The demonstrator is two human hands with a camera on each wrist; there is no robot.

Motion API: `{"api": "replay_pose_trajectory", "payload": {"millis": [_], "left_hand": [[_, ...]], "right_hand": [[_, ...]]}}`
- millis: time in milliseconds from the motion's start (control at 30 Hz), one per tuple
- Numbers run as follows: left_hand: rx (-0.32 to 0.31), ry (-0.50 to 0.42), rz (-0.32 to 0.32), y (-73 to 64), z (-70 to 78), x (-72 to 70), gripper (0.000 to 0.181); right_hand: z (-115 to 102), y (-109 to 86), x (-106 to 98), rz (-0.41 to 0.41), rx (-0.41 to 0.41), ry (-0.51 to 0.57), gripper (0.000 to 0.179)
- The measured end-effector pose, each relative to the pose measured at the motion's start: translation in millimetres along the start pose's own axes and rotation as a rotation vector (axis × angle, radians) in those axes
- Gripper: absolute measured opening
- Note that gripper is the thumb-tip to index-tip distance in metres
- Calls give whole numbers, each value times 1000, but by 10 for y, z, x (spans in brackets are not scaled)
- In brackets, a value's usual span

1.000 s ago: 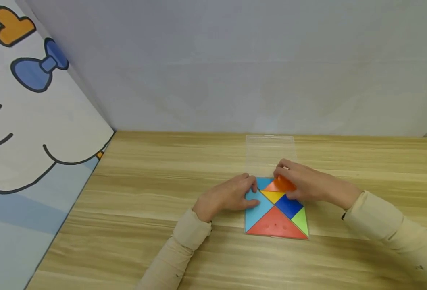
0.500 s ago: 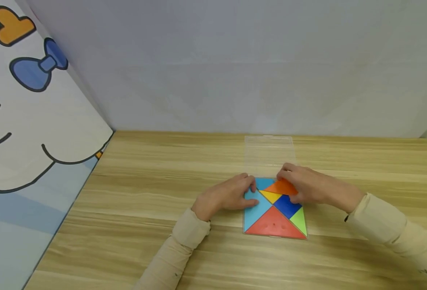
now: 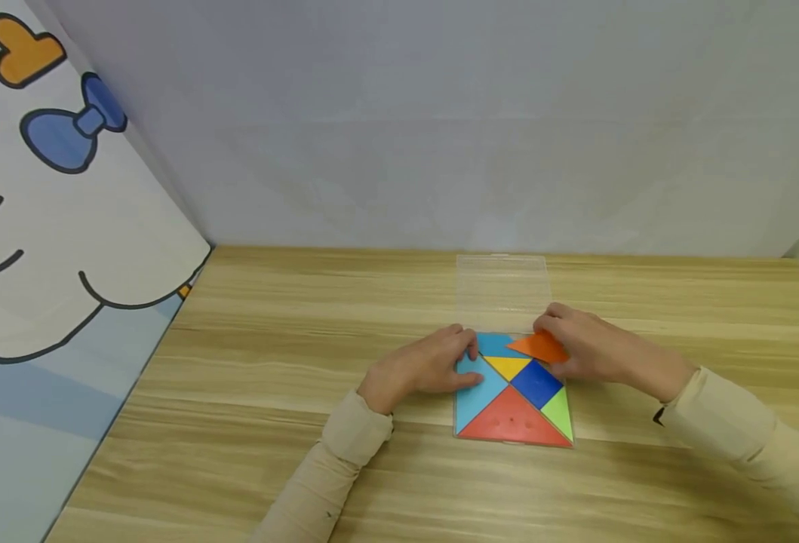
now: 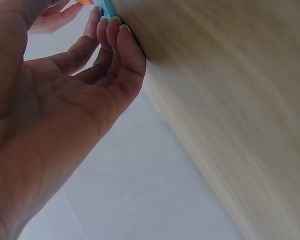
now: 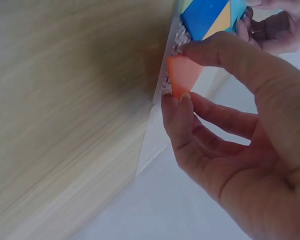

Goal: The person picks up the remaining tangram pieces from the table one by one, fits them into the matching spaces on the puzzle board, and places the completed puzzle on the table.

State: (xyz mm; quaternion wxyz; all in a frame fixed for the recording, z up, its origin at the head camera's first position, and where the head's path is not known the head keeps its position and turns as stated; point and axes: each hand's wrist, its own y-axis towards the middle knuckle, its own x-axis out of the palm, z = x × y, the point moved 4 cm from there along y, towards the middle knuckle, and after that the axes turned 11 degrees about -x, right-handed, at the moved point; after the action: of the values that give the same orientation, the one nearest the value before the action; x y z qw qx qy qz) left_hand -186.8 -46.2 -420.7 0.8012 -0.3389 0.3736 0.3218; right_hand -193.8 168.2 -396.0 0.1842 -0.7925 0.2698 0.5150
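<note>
My right hand (image 3: 599,348) pinches an orange tangram triangle (image 3: 542,348) between thumb and fingertips. The piece is tilted up over the top right of a clear tangram case (image 3: 514,443); in the right wrist view, the tray's bare clear floor (image 5: 180,37) shows beside it. My left hand (image 3: 421,366) holds the case at its upper left, thumb over the large light blue triangle (image 3: 475,400) and curled fingertips at the edge. Other pieces lie flat inside: a red triangle (image 3: 514,421), a dark blue square (image 3: 537,385), a yellow triangle (image 3: 508,366), a green triangle (image 3: 559,415) and a blue piece (image 3: 494,345).
The case's transparent lid (image 3: 501,290) lies folded back flat on the wood-grain table (image 3: 270,339), behind the tray. A pale wall covering (image 3: 440,136) rises at the table's far edge. A cartoon-printed panel (image 3: 100,226) stands at the left.
My right hand has lifted the orange triangle out of its slot and drawn it to the right, baring more of the blue piece beside it. The left hand stays put.
</note>
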Motion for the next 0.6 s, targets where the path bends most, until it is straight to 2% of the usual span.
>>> {"api": "replay_pose_trajectory", "payload": {"millis": [200,500,600], "left_hand": [[-3,-1,-4,-19,1,-3,25],[43,-8,20,-24,4,-3,23],[48,-7,20,-28,4,-4,23]], "right_hand": [[-15,-32,-12,38,36,-18,41],[14,-80,-3,109,9,-46,39],[11,-81,1,110,21,-38,40]]}}
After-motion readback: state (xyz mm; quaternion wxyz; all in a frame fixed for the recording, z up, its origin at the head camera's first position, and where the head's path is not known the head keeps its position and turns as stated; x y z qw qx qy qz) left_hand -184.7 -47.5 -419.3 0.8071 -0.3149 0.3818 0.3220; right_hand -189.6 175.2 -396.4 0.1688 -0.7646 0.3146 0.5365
